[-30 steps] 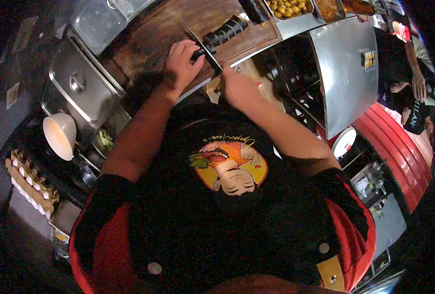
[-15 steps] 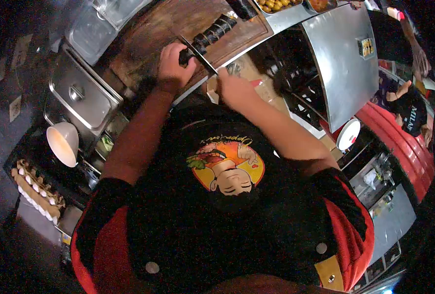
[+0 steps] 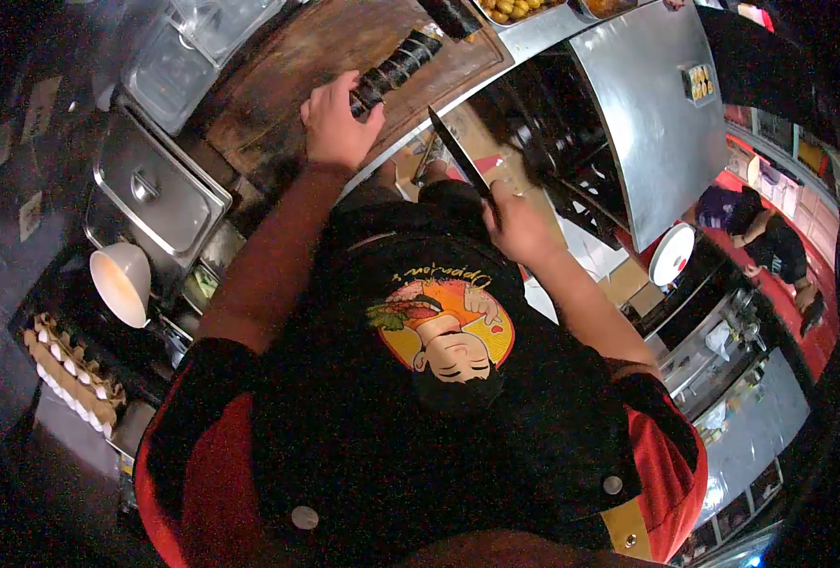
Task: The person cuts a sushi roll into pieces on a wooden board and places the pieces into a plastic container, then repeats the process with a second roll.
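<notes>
A seaweed rice roll (image 3: 401, 68), cut into several slices that stay lined up, lies on the wooden cutting board (image 3: 297, 66). My left hand (image 3: 340, 125) grips its near end between thumb and fingers. My right hand (image 3: 522, 222) holds a kitchen knife (image 3: 460, 151) by the handle, with the blade pointing up and left, apart from the roll and off the board's front edge. Part of a second dark roll (image 3: 450, 17) shows at the top edge of the view.
Left of me are a lidded steel pan (image 3: 155, 185), a clear plastic container (image 3: 169, 80), a white bowl (image 3: 120, 284) and an egg tray (image 3: 71, 374). A tray of small yellow-brown food (image 3: 515, 8) sits beyond the board. Other people (image 3: 775, 246) are at far right.
My right hand has drawn the knife away from the roll, down and to the right. My left hand has spread a little around the roll's end.
</notes>
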Action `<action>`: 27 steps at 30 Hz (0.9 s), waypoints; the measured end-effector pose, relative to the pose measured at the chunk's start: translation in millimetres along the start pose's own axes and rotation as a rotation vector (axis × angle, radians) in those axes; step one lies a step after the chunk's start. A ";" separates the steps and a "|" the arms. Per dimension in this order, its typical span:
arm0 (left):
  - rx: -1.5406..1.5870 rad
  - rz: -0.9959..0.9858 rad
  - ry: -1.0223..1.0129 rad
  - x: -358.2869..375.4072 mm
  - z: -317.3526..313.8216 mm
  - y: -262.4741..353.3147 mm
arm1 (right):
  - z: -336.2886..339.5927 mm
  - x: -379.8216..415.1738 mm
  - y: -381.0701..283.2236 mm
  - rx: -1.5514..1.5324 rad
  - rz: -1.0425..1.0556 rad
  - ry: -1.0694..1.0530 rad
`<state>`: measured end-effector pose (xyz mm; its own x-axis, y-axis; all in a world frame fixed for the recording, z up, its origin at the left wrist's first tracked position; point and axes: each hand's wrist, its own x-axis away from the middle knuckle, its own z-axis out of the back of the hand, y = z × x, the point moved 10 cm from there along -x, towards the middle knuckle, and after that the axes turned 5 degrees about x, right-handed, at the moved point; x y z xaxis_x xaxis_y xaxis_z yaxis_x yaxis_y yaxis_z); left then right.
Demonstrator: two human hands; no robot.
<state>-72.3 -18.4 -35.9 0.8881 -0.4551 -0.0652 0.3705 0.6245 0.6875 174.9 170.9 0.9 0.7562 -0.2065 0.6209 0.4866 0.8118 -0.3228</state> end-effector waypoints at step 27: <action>0.118 -0.106 0.021 -0.6 12.7 -11.4 | 23.4 -72.3 -74.6 0.035 0.141 -0.006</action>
<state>-80.5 -33.3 -34.5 0.8516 -0.5004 -0.1558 0.4289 0.4945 0.7560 73.7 138.0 -3.2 0.8133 -0.0861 0.5755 0.3603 0.8511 -0.3819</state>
